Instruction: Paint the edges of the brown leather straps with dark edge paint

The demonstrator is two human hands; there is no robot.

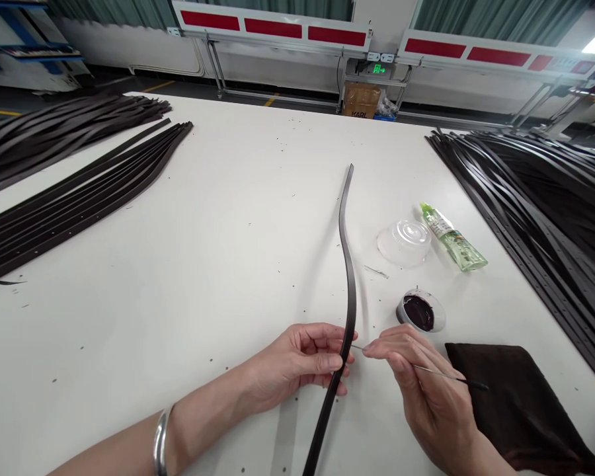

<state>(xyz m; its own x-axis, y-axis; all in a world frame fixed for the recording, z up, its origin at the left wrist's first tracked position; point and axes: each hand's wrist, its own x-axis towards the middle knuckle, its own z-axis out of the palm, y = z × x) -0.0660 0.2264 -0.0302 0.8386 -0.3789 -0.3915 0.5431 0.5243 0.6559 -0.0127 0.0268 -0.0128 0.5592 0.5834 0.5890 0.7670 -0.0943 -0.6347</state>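
Observation:
A long, dark, narrow strap (pixel 348 277) runs from the bottom edge up past the middle of the head view, its far part curving above the table. My left hand (pixel 310 360) is closed around it, thumb on the near face and fingers behind. My right hand (pixel 426 390) pinches a thin metal rod with a dark end (pixel 443 375); its other tip reaches the strap's right edge, beside my left fingers. Whether the tip touches the strap I cannot tell. Just beyond my right hand stands a small clear cup of dark paste or liquid (pixel 419 312).
A dark folded cloth (pixel 515 390) lies right of my right hand. Farther back are an upturned clear plastic cup (pixel 404 242) and a green tube (pixel 453 238). Piles of dark straps flank the white table (pixel 203 264), left (pixel 79 192) and right (pixel 535 251).

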